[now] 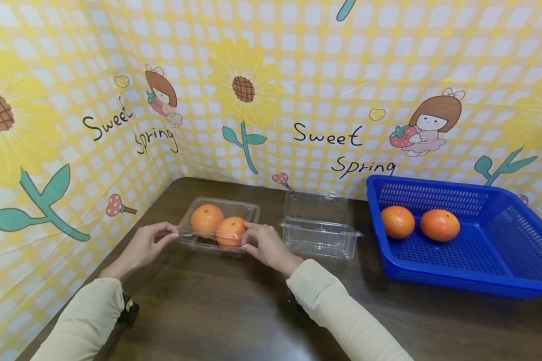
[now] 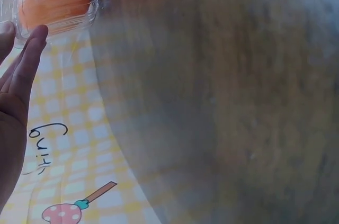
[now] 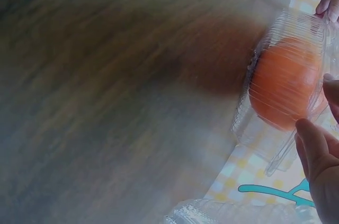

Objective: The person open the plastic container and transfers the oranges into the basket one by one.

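Note:
A clear plastic clamshell box (image 1: 192, 214) stands on the table with two oranges inside, one orange (image 1: 206, 218) behind the other orange (image 1: 230, 231). At its left front corner, my left hand (image 1: 145, 245) pinches the rim between thumb and fingers. My right hand (image 1: 269, 246) holds the right front edge, thumb low and forefinger higher. In the right wrist view the ribbed box wall (image 3: 273, 38) shows between both hands, an orange (image 3: 286, 83) behind it. Only part of the box shows in the left wrist view, beside the left fingertips (image 2: 39, 33).
To the right stands a second clear box (image 1: 318, 243), its lid raised. Farther right, a blue plastic basket (image 1: 433, 271) holds two oranges (image 1: 439, 225) at its left end. A yellow checked cloth (image 1: 271, 125) hangs behind and to the left of the brown table (image 1: 217, 306).

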`<state>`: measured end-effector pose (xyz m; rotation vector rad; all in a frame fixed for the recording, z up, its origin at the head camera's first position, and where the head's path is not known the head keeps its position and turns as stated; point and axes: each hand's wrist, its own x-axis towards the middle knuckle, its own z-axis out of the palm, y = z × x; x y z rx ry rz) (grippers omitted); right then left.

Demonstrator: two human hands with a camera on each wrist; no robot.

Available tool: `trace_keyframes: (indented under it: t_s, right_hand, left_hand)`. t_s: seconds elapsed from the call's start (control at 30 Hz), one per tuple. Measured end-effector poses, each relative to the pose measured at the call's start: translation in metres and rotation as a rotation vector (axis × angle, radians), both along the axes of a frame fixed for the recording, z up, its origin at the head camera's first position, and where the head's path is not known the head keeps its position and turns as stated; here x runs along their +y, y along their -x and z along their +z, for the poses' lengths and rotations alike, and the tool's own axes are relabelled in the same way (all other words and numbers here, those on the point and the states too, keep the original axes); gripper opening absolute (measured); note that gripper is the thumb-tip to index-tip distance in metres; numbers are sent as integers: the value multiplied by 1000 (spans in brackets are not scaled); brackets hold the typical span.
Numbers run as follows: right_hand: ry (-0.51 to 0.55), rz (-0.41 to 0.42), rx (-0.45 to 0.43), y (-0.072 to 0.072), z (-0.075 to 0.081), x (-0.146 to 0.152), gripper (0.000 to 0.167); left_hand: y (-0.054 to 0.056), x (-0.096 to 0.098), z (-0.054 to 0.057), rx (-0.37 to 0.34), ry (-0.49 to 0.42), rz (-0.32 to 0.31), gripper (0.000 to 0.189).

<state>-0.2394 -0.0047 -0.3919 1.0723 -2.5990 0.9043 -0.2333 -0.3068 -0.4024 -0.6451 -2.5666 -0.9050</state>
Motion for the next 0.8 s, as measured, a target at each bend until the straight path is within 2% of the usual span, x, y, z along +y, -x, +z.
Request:
trace_keyframes:
  t_s: [0.33,0.47,0.7,0.8]
  right_hand:
    - [-10,8,7,1,1,-1,7]
    - [-11,13,-3,2,1,0,7]
    - [-7,17,4,1,1,0,8]
    - [-11,13,3,1,0,0,8]
  left_hand:
    - [-4,0,3,15,18,17,6]
    - [-4,-1,6,-31,0,9,5]
    - [-1,-6,9,-122,-78,-71,7]
    - [0,-7,10,-155,-89,-72,4]
